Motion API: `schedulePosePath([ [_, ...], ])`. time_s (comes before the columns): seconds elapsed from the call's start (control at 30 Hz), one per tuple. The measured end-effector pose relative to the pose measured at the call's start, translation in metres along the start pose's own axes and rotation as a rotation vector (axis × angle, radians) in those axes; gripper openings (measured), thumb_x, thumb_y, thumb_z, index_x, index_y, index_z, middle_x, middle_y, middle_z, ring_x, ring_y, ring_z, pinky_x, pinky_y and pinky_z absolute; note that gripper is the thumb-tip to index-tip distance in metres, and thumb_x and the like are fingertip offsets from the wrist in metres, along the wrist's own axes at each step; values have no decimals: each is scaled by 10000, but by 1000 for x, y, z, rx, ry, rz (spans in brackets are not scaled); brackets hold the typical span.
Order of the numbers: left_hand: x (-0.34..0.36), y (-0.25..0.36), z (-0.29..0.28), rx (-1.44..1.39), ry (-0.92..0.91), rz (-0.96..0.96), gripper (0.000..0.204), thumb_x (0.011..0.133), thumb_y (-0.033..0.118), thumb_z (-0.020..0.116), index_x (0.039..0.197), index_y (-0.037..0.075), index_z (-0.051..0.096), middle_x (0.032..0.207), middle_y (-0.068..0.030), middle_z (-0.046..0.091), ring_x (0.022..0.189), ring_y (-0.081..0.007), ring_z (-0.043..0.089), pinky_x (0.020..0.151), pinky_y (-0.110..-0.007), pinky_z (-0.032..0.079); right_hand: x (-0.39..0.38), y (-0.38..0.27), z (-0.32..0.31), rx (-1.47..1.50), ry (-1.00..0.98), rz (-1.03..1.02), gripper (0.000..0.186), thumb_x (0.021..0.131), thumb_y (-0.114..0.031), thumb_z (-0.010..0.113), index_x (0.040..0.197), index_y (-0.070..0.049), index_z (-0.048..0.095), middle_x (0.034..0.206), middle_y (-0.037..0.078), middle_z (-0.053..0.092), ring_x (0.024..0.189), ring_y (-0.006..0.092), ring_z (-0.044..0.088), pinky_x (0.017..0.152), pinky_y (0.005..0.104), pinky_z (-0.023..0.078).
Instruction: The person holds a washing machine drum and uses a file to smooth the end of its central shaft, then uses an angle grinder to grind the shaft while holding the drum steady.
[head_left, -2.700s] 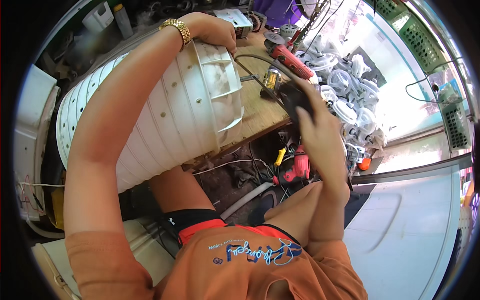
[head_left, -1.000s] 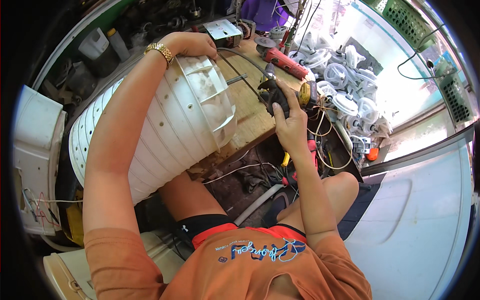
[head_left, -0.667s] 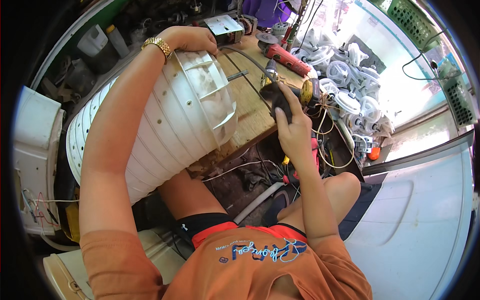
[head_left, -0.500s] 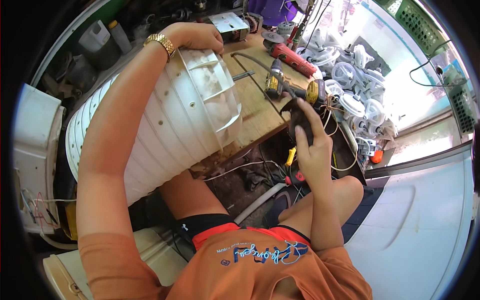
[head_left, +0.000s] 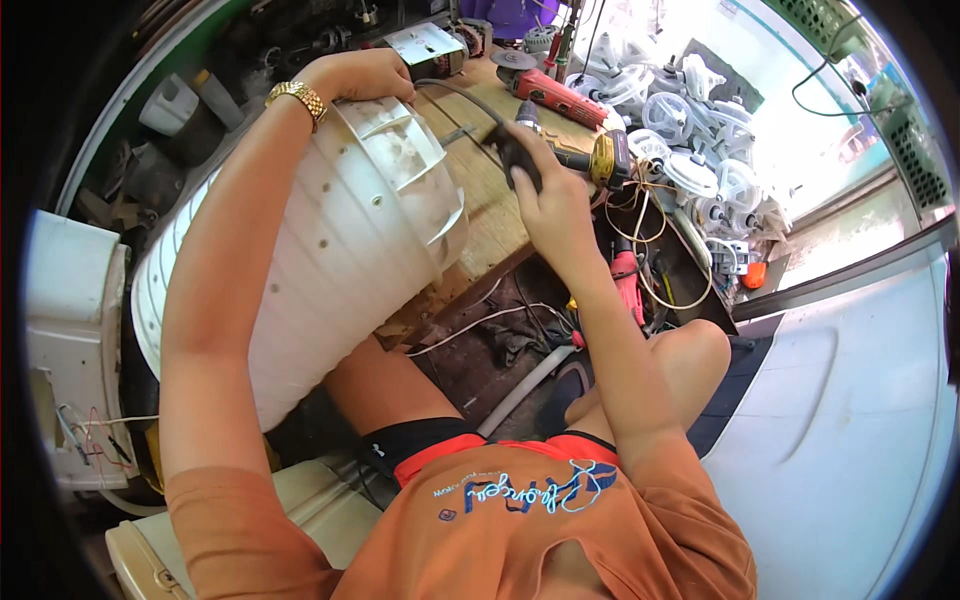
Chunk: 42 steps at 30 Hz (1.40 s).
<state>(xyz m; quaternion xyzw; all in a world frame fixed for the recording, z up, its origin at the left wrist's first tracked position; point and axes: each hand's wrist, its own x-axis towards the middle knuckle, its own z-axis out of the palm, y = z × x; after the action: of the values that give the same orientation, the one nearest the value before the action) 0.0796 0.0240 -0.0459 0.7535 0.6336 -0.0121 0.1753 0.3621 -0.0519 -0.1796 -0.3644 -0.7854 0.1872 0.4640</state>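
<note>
A large white ribbed plastic tub [head_left: 330, 250] with small holes lies on its side at the left, its finned open end facing right. My left hand [head_left: 372, 75] is curled over the far edge of that end, fingers closed, with the forearm lying across the tub. In my right hand [head_left: 550, 190] is a black handle-like piece [head_left: 517, 158], held between thumb and fingers above the wooden board. A dark curved cord or rod [head_left: 460, 93] runs from near this piece toward the tub's far rim. Its exact kind is unclear.
Behind my right hand, a yellow-black cordless drill [head_left: 605, 160] and a red angle grinder [head_left: 560, 98] lie on the wooden board [head_left: 485, 220]. Clear plastic parts [head_left: 690, 120] pile up at the right. A white panel [head_left: 830, 430] stands nearby; cables [head_left: 480, 318] and a grey pipe [head_left: 525, 392] lie below.
My right hand has moved left and away from me with the black piece, nearer the tub's open end. My left hand stays on the rim. The view has shifted slightly.
</note>
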Motion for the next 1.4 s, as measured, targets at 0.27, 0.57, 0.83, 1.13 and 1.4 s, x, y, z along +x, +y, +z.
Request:
schedulePosePath([
  [0.27,-3,-66,-14,-133,76,-124,276,875,274,721,909,5,771,793,-6,715,718,-90,589,705,-303,493,3,32,-32,265,80,184,430,948,-113,641,1368,-48,576,1101,196,714,964,207,708,870,329,529],
  [0.57,-12,-56,-15,-78,158,-101,375,902,371,723,900,-4,734,769,5,653,692,-84,548,637,-277,456,-63,102,61,-346,-128,-126,455,823,-179,733,1268,-262,686,896,111,591,757,317,652,632,437,523],
  [0.83,-113,-57,-18,-111,197,-47,934,718,642,750,1439,78,562,1554,-206,418,1478,-399,349,1216,-481,262,4,123,63,-403,-337,-326,449,831,-452,724,1199,-195,704,1064,129,585,1032,339,543,826,498,427],
  [1.13,-52,-59,-15,-130,369,8,518,779,475,678,1013,15,629,1294,-139,534,1230,-317,505,1101,-402,334,239,359,68,-816,-557,164,821,751,-245,790,1451,-98,387,1307,216,597,1224,435,596,961,519,544],
  [1.4,2,-60,-28,-109,436,-47,260,789,274,666,918,50,649,997,-109,417,1016,-282,479,934,-373,367,247,362,86,-688,-344,117,768,662,-320,834,1355,-160,545,1197,115,686,1058,360,674,878,464,566],
])
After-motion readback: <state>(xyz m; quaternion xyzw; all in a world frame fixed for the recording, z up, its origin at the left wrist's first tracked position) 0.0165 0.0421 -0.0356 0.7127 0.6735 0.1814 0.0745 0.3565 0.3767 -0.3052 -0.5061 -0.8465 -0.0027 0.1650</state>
